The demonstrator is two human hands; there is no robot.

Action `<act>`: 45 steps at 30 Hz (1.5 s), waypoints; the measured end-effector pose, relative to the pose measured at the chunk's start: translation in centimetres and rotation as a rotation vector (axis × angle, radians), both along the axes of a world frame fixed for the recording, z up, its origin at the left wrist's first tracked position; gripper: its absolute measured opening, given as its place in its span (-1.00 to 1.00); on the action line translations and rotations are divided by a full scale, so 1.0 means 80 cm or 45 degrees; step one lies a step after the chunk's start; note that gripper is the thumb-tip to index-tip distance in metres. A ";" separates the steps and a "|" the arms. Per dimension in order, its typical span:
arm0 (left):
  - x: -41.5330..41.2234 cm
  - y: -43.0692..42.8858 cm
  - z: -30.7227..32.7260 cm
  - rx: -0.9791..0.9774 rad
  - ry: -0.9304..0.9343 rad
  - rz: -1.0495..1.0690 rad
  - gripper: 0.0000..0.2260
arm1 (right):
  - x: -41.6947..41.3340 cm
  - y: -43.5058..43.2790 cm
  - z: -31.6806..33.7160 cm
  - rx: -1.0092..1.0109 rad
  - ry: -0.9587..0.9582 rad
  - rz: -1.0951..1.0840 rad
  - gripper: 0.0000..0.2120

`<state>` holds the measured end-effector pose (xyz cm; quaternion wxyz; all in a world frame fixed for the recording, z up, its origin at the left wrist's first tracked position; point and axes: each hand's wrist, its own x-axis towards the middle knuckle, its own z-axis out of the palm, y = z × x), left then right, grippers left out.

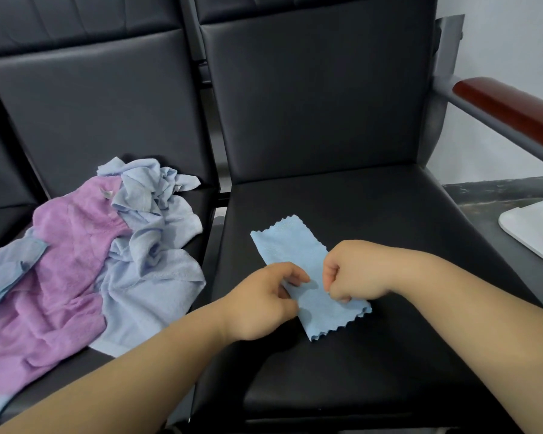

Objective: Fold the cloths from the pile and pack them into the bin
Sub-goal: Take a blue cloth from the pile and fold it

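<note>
Blue cloth point(308, 277) pinched by both hands, unlabelled

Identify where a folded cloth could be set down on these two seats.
Bare: the right seat behind the small blue cloth, up to the backrest, and its strip right of the right hand. Crowded: the left seat, mostly under the pile.

A plain light-blue cloth point(308, 277) with zigzag edges lies on a black seat point(358, 208); beside it, a pile point(85, 255) mixes purple and pale blue, near a reddish-brown armrest point(508, 104) and white bin point(536, 230).
</note>
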<state>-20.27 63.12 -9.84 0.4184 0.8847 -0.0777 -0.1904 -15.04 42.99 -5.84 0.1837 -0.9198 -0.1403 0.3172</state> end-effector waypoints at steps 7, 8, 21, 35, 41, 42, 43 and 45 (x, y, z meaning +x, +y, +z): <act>-0.025 -0.012 -0.001 0.022 -0.015 -0.053 -0.60 | -0.005 -0.004 -0.003 0.054 -0.036 -0.051 -0.84; -0.027 -0.013 -0.005 0.072 -0.081 -0.030 -0.65 | -0.006 -0.006 -0.004 0.070 -0.034 -0.059 -0.84; -0.012 0.009 0.009 -0.035 0.030 0.283 -0.91 | -0.019 -0.009 -0.017 0.012 -0.189 0.002 -0.70; 0.000 0.042 0.040 -0.323 0.599 0.522 -0.87 | 0.009 -0.004 -0.009 0.737 0.165 -0.439 -0.73; 0.016 0.048 0.025 -0.175 0.307 0.616 -0.91 | 0.023 0.018 -0.025 0.703 0.049 -0.493 -0.87; 0.018 0.048 0.022 -0.146 0.283 0.627 -0.92 | 0.024 0.020 -0.028 0.679 0.023 -0.485 -0.88; 0.021 0.049 0.019 -0.111 0.257 0.633 -0.92 | 0.026 0.023 -0.032 0.652 -0.002 -0.478 -0.88; 0.024 0.048 0.013 -0.044 0.204 0.633 -0.92 | 0.030 0.028 -0.038 0.587 -0.043 -0.471 -0.86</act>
